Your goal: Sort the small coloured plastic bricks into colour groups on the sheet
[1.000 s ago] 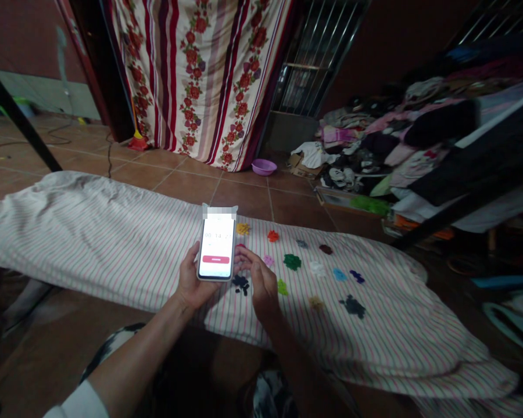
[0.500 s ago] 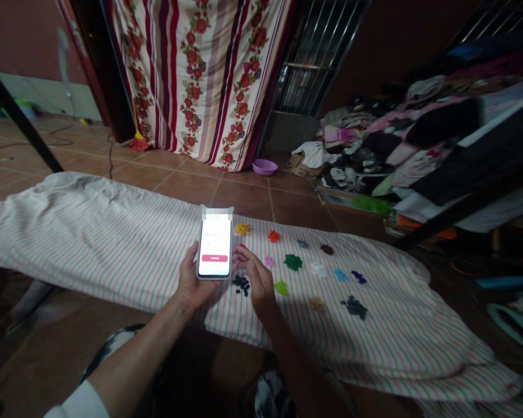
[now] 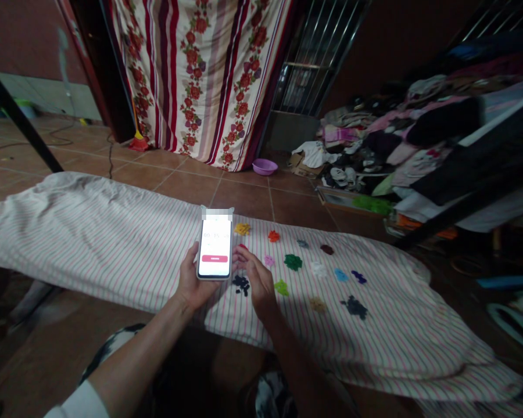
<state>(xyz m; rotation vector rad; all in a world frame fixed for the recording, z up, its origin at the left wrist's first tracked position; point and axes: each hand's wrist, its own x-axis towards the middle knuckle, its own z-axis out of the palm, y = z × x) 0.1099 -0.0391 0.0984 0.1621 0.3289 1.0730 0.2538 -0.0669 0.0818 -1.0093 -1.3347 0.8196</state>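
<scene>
A smartphone (image 3: 215,247) is held up over the cloth by my left hand (image 3: 194,283), its lit screen facing me with a timer-like number and a red button. Just right of the phone hovers my right hand (image 3: 258,283), fingers loosely bent and apart, holding nothing I can see. Small piles of coloured pieces lie on the striped cloth (image 3: 148,255). Close to the right hand are a black pile (image 3: 241,284), a lime green pile (image 3: 281,287), a pink pile (image 3: 269,260) and a yellow pile (image 3: 242,229). A red pile is partly hidden behind the right fingertips.
Further right are dark green (image 3: 293,262), white (image 3: 319,269), light blue (image 3: 340,274), tan (image 3: 318,305) and dark grey (image 3: 355,307) piles. A purple basin (image 3: 265,167) stands on the tiled floor. Clothes (image 3: 401,128) are heaped at right. Dark poles rise at both sides.
The digits on the phone's screen have changed. Both hands, the phone and the piles stay where they were.
</scene>
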